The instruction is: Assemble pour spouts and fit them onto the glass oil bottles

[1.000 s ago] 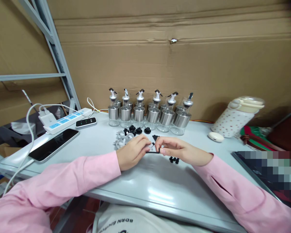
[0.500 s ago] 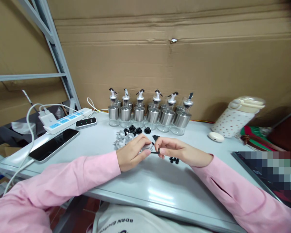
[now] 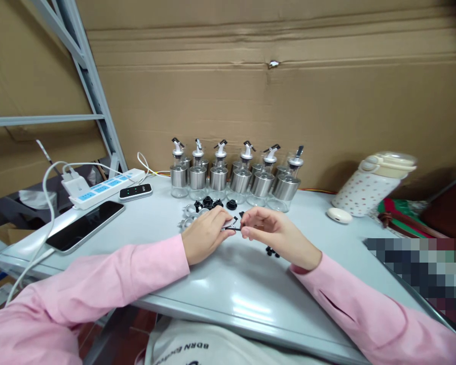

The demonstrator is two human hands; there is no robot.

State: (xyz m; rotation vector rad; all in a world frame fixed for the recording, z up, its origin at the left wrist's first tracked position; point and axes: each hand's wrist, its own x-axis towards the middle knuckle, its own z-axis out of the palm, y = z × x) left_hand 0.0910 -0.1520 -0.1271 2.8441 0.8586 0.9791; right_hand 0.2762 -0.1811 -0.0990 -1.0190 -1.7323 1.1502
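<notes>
My left hand (image 3: 205, 234) and my right hand (image 3: 275, 234) meet at the middle of the grey table (image 3: 235, 284), fingertips almost touching. The left pinches a small white spout piece (image 3: 230, 222). The right pinches a thin black strip (image 3: 233, 229) that runs toward that piece. Just behind the hands lie loose white spout parts (image 3: 190, 215) and black caps (image 3: 213, 204). A few tiny black plugs (image 3: 271, 251) lie by my right wrist. Both sleeves are pink.
Several glass and steel dispenser bottles (image 3: 231, 177) stand in a row at the cardboard wall. A phone (image 3: 85, 225), a small remote (image 3: 136, 192) and a power strip (image 3: 99, 188) lie at the left. A dotted flask (image 3: 372, 183) and a white puck (image 3: 338, 215) rest at the right.
Both hands have shifted slightly left and away from me. My right hand lifted and brought the black strip closer to the white piece in my left fingers.
</notes>
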